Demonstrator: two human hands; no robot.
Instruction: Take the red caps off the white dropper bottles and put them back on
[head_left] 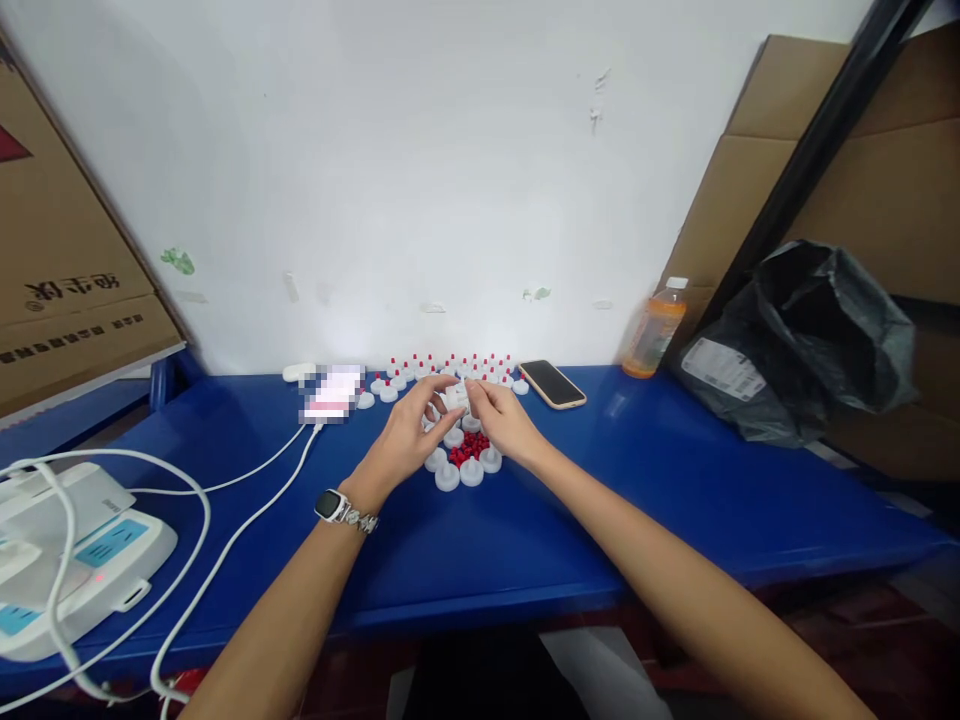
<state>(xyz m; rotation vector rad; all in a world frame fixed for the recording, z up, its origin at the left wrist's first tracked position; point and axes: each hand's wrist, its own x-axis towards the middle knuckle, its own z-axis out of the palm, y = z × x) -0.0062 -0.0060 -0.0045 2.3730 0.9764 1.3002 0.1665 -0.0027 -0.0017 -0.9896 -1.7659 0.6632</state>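
Hands meet over the middle of the blue desk (pixel 675 470). A small white cap (pixel 456 395) is pinched between the fingertips of the left hand (pixel 409 440) and the right hand (pixel 504 420); both grips are closed on it, and the fingers hide most of it. A watch (pixel 330 506) is worn on the left wrist.

Just below the hands, a little heap of red plugs (pixel 469 447) is ringed on its near side by loose white caps (pixel 459 472). Farther back, near the wall, rows of caps with red tips (pixel 450 368) are set upright.

The cap is judged to be light, stiff plastic, smooth and easily dropped, so it is best taken by its rim between thumb and forefinger. The red plugs look tiny and likely to roll or scatter; a fingertip pinch from above would suit them. Neither seems fragile.

To the right of the rows a phone (pixel 552 384) lies flat, and beyond it a bottle (pixel 655 330) of orange liquid stands near a black bag (pixel 810 340). To the left, a blurred white device (pixel 331 394) is joined by a white cable (pixel 247 515) to a power strip (pixel 82 560) at the near left edge. Cardboard boxes (pixel 60 260) lean at both sides.
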